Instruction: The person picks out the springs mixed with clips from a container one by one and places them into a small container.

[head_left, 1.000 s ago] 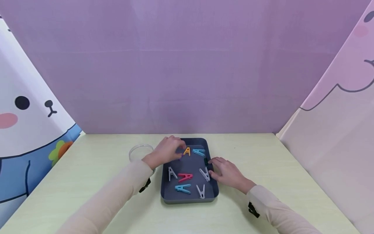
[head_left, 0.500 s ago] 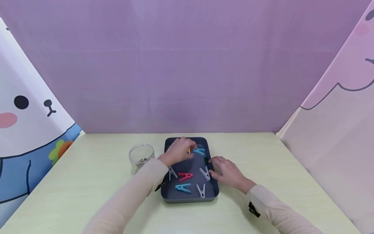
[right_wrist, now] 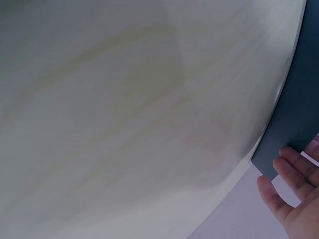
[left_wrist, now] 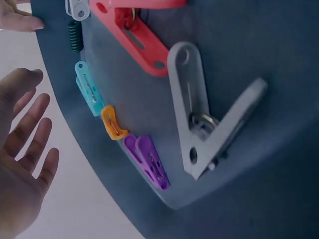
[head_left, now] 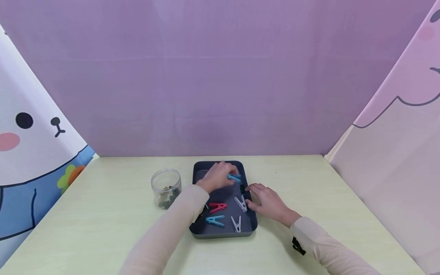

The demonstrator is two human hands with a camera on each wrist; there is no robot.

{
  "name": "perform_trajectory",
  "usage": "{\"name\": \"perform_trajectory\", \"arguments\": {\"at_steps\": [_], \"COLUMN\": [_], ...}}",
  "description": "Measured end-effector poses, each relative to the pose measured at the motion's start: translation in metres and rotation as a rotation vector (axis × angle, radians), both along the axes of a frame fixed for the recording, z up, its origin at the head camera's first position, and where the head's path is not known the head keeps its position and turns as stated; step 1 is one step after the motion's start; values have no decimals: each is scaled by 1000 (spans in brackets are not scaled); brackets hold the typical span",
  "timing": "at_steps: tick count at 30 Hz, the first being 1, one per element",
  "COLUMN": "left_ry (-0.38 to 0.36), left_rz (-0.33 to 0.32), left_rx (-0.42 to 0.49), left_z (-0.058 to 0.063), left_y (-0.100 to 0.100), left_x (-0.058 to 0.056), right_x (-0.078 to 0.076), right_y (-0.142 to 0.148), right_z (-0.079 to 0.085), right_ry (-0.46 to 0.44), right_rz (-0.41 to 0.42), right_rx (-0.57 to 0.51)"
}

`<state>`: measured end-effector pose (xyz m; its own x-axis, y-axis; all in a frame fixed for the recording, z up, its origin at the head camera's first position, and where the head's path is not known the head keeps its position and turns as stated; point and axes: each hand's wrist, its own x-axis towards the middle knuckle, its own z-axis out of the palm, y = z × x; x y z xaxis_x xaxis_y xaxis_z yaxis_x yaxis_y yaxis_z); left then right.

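My left hand [head_left: 220, 176] reaches over the far part of a dark grey tray [head_left: 223, 235], fingertips close by a light blue clothespin [head_left: 234, 178]. In the left wrist view its fingers are spread and hold nothing. That view shows a purple clothespin [left_wrist: 148, 162], an orange one and a grey clothespin [left_wrist: 192, 114] lying in the tray. My right hand [head_left: 269, 201] touches the tray's right rim with relaxed fingers, beside a dark green coil [left_wrist: 75, 36]. A red clothespin [head_left: 218, 207], a second blue clothespin [head_left: 215, 221] and two pale ones lie nearer the front.
Left of the tray stands a clear round jar [head_left: 166, 189] without a lid, with small dark pieces at its bottom. The pale wooden table [head_left: 113, 206] meets a purple cloth backdrop [head_left: 213, 95] at its far edge. Printed cloths hang at both sides.
My left hand has moved to the right across the far part of the tray, from near the orange clothespin to the blue one. The jar has come into fuller view. My right hand stays put.
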<state>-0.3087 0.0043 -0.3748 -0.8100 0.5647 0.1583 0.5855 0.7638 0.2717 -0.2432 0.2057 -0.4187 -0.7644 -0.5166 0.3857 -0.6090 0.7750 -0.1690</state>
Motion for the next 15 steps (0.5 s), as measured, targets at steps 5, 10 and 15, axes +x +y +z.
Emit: {"name": "perform_trajectory", "arguments": {"at_steps": [5,10,15], "left_ry": [-18,-15,-18], "left_rz": [12,26,40], "left_rx": [-15,-40,-77], "left_z": [-8,-14,-18], "left_y": [5,11,18], "left_x": [-3,-2,1], "right_x": [1,1,1], "right_y": [-1,-1,-1], "right_z": [1,0,-1], "right_ry": [-1,5,14], "right_rz": [3,0,5], "right_rx": [2,10,9]}}
